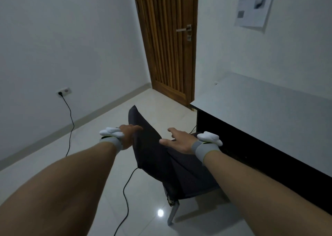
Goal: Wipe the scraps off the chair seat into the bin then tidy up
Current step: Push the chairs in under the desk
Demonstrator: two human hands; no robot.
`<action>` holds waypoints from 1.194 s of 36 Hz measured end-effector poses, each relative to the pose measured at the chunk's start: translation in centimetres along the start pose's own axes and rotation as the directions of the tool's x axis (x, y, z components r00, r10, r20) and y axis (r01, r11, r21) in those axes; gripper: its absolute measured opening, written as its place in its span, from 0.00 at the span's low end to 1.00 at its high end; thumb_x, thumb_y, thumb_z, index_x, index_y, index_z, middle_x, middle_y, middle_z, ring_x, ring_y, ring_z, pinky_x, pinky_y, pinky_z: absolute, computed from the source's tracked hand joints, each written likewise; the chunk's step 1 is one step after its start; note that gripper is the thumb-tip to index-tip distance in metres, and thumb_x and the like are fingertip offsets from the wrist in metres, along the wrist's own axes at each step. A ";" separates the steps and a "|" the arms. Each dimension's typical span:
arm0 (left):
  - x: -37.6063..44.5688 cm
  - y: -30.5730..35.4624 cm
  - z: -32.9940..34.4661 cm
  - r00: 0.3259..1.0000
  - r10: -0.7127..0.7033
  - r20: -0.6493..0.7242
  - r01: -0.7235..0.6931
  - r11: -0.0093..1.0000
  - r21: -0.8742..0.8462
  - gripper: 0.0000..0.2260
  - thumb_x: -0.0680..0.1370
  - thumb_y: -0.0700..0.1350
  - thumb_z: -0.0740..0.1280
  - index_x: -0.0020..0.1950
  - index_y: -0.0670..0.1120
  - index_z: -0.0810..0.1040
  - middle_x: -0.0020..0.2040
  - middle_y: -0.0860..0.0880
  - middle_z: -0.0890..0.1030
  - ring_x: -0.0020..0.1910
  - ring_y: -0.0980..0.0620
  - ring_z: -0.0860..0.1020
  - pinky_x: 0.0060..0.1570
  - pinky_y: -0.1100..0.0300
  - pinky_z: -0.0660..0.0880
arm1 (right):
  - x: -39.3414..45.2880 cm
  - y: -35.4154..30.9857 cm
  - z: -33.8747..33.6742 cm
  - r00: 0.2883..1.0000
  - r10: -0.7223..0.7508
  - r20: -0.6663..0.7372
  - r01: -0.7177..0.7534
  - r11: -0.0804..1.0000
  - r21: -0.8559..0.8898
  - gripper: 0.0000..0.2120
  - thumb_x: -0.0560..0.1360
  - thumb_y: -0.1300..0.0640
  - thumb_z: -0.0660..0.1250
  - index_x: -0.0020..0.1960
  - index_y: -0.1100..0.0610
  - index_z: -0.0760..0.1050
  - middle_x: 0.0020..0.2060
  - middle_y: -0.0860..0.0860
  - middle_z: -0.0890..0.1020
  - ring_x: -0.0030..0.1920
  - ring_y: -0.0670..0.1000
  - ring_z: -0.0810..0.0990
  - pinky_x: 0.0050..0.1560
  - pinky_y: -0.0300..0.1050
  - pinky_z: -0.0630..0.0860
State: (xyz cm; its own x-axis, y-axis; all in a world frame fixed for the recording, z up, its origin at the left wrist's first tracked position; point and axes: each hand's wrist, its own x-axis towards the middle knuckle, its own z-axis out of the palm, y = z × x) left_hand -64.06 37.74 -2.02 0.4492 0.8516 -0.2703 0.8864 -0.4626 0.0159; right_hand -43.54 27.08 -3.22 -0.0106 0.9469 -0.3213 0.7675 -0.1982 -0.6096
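Note:
A dark fabric chair [188,178] stands in front of me, its seat partly under the desk. Its backrest [145,146] rises at centre. My left hand [128,136] holds the backrest's left edge, with the fingers curled over it. My right hand [178,141] is spread flat with fingers apart at the backrest's right side, above the seat; whether it touches the fabric is unclear. Both wrists wear grey bands with white trackers. No scraps show on the visible part of the seat, and no bin or cloth is in view.
A white-topped desk [269,113] with a black front runs along the right. A wooden door [168,43] is ahead. A black cable [125,199] trails over the tiled floor from a wall socket [64,91]. A paper sheet [253,5] hangs on the right wall.

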 end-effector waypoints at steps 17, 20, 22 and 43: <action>13.4 -8.1 1.1 0.980 0.149 0.135 -0.171 0.972 0.163 0.40 0.73 0.41 0.71 0.76 0.63 0.54 0.80 0.54 0.44 0.80 0.47 0.44 0.77 0.45 0.53 | 14.8 -5.7 4.1 0.993 0.055 0.107 -0.060 0.997 0.049 0.47 0.71 0.32 0.63 0.78 0.59 0.52 0.76 0.56 0.63 0.74 0.57 0.65 0.71 0.50 0.65; 14.5 -9.1 2.2 0.972 0.169 0.164 -0.193 0.970 0.148 0.43 0.68 0.50 0.76 0.75 0.63 0.55 0.80 0.55 0.43 0.79 0.46 0.43 0.77 0.43 0.52 | 15.1 -6.0 5.2 0.966 0.118 0.230 -0.126 0.992 0.019 0.55 0.64 0.30 0.68 0.78 0.57 0.49 0.76 0.55 0.63 0.74 0.56 0.65 0.72 0.51 0.66; 15.1 -9.4 2.3 0.972 0.197 0.131 -0.213 0.970 0.120 0.42 0.66 0.53 0.77 0.73 0.64 0.58 0.80 0.56 0.45 0.79 0.46 0.42 0.77 0.41 0.50 | 15.7 -6.2 5.9 0.955 0.155 0.252 -0.153 0.988 -0.026 0.57 0.64 0.32 0.71 0.78 0.57 0.46 0.76 0.57 0.62 0.74 0.58 0.65 0.71 0.53 0.67; 14.8 -8.1 2.3 0.783 0.595 0.182 -0.618 0.707 0.345 0.32 0.55 0.72 0.70 0.53 0.59 0.71 0.55 0.52 0.72 0.61 0.48 0.69 0.65 0.48 0.62 | 10.0 -7.5 10.6 0.940 0.338 0.052 -0.340 0.939 0.043 0.47 0.69 0.55 0.73 0.78 0.48 0.47 0.71 0.54 0.70 0.67 0.58 0.73 0.65 0.52 0.73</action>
State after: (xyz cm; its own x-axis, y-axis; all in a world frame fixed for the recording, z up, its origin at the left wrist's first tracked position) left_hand -64.89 53.51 -8.32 0.8589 0.3463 -0.3774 0.3103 -0.9380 -0.1544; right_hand -56.22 35.33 -9.56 0.2156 0.8097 -0.5458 0.6970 -0.5191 -0.4947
